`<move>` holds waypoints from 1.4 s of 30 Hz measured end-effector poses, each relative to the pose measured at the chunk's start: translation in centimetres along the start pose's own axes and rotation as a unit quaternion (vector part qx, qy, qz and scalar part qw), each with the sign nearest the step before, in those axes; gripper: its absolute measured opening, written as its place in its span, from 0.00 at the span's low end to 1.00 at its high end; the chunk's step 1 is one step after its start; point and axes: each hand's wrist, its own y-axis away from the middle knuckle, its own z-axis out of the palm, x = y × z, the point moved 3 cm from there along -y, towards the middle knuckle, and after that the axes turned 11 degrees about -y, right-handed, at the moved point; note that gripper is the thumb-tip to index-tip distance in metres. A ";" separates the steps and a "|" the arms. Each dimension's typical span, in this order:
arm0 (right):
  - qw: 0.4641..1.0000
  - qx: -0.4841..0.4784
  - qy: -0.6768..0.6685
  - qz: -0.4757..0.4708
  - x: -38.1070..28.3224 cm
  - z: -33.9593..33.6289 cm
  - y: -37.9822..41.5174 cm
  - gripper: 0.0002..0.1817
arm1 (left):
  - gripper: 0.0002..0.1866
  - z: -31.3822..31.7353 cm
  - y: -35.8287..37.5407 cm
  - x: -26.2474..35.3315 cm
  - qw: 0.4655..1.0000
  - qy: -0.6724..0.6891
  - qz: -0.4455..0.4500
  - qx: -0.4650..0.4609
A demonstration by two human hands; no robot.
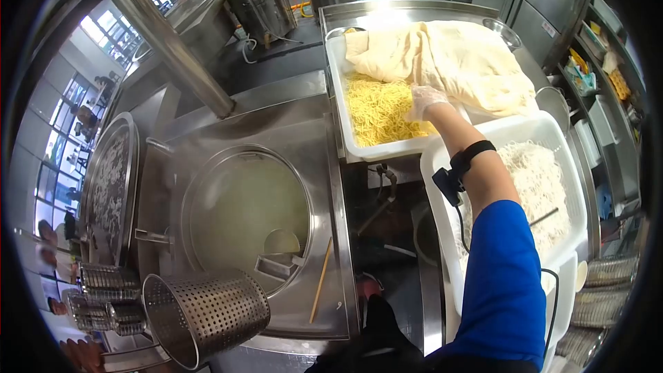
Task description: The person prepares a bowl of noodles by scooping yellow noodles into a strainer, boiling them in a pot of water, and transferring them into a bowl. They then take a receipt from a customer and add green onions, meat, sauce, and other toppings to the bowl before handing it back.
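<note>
My right hand (pixel 425 102), in a clear plastic glove, reaches down into yellow noodles (pixel 376 110) at the right edge of their pile. Its fingers are largely hidden, so I cannot tell whether they are closed on any. The noodles lie in a white tub (pixel 338 90), partly under a cream cloth (pixel 459 62) bunched just beyond my hand. Below my forearm, a second white tub (pixel 579 200) holds pale white noodles (pixel 535 173) with a dark stick lying across them. My left hand is out of view.
At left, a round pot (pixel 248 207) of cloudy liquid is set into the steel counter, with a metal ladle (pixel 282 243) in it. A perforated steel basket (pixel 221 311) lies tilted in front. A wooden stick (pixel 321 280) rests beside the pot. Shelves (pixel 597 83) line the right side.
</note>
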 end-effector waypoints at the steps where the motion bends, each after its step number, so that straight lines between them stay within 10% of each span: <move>1: 1.000 -0.015 0.001 0.012 0.2 0.5 -0.8 0.39 | 0.24 0.6 -0.3 -0.3 0.999 -0.026 0.002 0.026; 8: 0.989 -0.106 0.089 0.059 0.5 2.4 -3.5 0.22 | 0.24 2.9 -2.2 -2.2 0.999 0.012 0.002 0.049; 10: 0.999 -0.026 0.044 -0.008 2.4 3.3 -5.6 0.18 | 0.13 -4.5 -5.8 -3.1 0.975 0.016 0.041 -0.218; 12: 0.997 0.042 0.030 -0.063 3.4 3.3 -8.4 0.16 | 0.18 -1.5 -5.8 -3.9 0.989 -0.002 0.056 -0.138; 14: 0.991 0.081 0.034 -0.098 3.2 0.9 -8.7 0.15 | 0.15 3.0 -2.7 -4.6 0.957 -0.047 0.029 0.284; 17: 0.979 0.146 -0.096 -0.104 0.9 -6.1 -4.2 0.15 | 0.16 -3.8 -5.4 -6.0 1.000 -0.009 -0.009 0.018; 22: 0.856 0.193 -0.456 -0.152 0.2 -12.1 -1.0 0.12 | 0.20 4.0 -2.8 -5.4 0.965 -0.088 0.012 0.247; 25: 0.793 0.173 -0.559 -0.170 -0.9 -12.6 0.3 0.16 | 0.21 1.4 -3.3 -6.1 0.981 -0.076 0.021 0.176; 28: 0.931 0.247 -0.200 -0.177 -0.9 -7.7 -2.6 0.17 | 0.23 1.5 -3.3 -6.3 0.980 -0.069 0.025 0.183; 33: 0.990 -0.076 -0.001 -0.120 -1.4 -0.4 -8.4 0.38 | 0.26 5.8 -3.1 -5.8 0.969 -0.076 0.016 0.233; 39: 0.991 -0.114 -0.012 -0.070 -2.3 3.4 -7.0 0.46 | 0.26 0.2 -5.5 -7.7 0.996 0.016 0.038 -0.079; 42: 0.987 -0.133 0.026 -0.081 -2.6 4.2 -7.1 0.39 | 0.27 4.2 -4.1 -7.9 0.989 -0.042 0.029 0.137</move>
